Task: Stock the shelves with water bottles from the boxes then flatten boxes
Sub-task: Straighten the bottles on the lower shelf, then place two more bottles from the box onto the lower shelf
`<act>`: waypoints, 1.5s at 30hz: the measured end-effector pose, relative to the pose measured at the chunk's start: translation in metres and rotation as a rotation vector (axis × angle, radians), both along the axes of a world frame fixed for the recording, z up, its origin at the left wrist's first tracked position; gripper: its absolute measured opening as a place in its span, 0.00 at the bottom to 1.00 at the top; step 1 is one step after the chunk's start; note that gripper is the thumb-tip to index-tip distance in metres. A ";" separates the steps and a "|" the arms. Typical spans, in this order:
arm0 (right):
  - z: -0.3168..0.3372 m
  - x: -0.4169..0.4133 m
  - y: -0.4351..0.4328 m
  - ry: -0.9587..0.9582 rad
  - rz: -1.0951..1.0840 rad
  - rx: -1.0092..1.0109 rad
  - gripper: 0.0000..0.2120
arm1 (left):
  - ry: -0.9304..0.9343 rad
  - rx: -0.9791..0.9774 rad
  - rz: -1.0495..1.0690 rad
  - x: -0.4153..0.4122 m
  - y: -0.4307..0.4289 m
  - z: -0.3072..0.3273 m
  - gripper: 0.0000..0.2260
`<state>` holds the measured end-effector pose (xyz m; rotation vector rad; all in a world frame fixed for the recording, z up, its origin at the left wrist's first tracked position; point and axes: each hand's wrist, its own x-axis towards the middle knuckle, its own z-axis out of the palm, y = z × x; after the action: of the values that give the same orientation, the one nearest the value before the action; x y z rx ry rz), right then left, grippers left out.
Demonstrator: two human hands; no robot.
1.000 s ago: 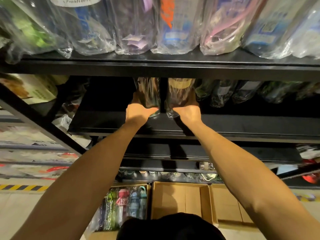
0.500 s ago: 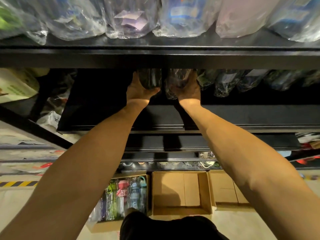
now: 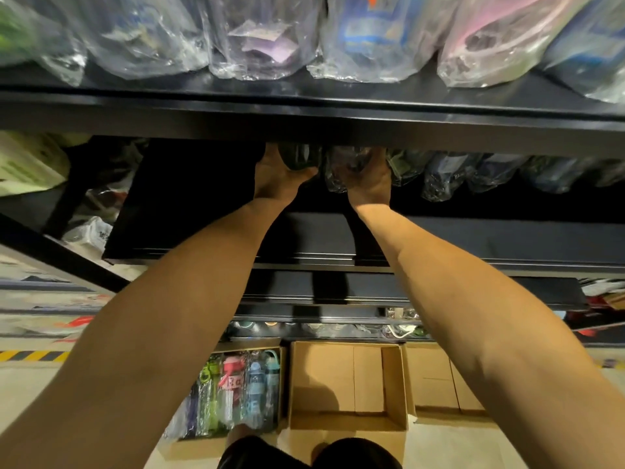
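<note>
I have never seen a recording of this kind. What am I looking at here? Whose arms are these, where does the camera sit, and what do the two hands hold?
There is no machine here. A person wears one wide-angle camera on the head, so this single picture looks forward and down along their own bare arms. The left hand grips a dark bottle. The right hand grips a plastic-wrapped bottle. Both bottles are deep on a black shelf, beside a row of wrapped bottles. The upper shelf carries more bagged bottles. Below, on the floor, stand cardboard boxes. The left box holds coloured bottles, and the middle box beside it looks empty.
</note>
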<state>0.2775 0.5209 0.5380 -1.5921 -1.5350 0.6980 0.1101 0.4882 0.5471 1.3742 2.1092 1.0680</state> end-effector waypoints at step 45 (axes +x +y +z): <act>0.077 -0.144 -0.301 -0.928 0.311 0.305 0.22 | 0.852 -0.247 -0.170 -0.158 -0.328 0.104 0.19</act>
<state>0.1333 0.2201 0.6145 -1.5181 -2.4410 -0.1979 -0.0482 0.1603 0.6515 2.0562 2.4744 0.1118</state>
